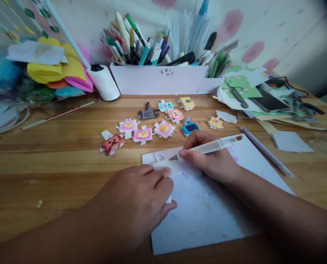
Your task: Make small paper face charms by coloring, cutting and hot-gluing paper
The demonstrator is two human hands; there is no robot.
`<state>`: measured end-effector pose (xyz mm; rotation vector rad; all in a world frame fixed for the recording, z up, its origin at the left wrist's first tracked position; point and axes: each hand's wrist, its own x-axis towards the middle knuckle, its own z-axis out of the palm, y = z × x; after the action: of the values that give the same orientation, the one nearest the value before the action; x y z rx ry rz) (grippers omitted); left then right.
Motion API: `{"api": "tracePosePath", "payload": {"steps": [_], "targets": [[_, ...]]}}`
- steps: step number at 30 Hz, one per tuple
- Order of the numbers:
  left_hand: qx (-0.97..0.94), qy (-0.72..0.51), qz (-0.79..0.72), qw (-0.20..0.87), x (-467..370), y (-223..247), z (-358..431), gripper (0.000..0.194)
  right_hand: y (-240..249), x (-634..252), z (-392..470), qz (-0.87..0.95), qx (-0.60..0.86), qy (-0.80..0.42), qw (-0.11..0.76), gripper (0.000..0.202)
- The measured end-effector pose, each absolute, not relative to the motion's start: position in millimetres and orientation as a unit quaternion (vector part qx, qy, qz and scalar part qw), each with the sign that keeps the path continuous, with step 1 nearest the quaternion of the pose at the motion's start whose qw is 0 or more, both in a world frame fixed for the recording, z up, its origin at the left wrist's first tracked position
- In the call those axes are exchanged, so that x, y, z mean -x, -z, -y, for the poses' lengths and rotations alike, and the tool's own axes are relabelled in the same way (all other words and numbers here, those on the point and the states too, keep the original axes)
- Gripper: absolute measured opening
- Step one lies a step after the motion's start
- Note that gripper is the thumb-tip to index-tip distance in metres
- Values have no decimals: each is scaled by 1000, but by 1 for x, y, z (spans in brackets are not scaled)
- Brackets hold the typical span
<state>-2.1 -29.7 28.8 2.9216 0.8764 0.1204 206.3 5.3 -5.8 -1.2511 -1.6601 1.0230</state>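
My right hand (pixel 210 157) grips a white marker (pixel 211 146) with a brown end. The marker slants, its tip down at a small white paper cutout (pixel 176 168) that has a loop at its top. Fingers of my left hand (pixel 143 190) press over that cutout and the thumb is tucked below, so part of it is hidden. Both hands are over a white board (pixel 202 223) with faint pink and grey marks. Beyond it lie several small coloured paper figures, among them a blue one (pixel 191 127), a red one (pixel 112 144) and a pink one (pixel 164 129).
A white box (pixel 158 80) full of pens stands at the back. Left of it are a white lamp base (pixel 104 83) and coloured bundles (pixel 46 71). A lilac pen (pixel 266 151) lies beside the board; paper scraps and a phone (pixel 272 99) are at right.
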Motion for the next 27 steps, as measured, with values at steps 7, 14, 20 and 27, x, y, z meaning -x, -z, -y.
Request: {"api": "tracePosePath", "payload": {"steps": [7, 14, 20, 27], "targets": [[-958, -49, -278, 40, 2, -30, 30, 22, 4, -204, -4, 660, 494, -395, 405, 24], [-949, -76, -286, 106, 9, -28, 18, 30, 16, -218, -8, 550, 484, -462, 500, 23], [-949, -149, -241, 141, 16, -23, -1, 22, 17, -222, -11, 537, 446, -511, 501, 20], [-956, -158, -233, 77, 8, -24, 19, 21, 13, -221, -12, 613, 457, -472, 440, 23]]}}
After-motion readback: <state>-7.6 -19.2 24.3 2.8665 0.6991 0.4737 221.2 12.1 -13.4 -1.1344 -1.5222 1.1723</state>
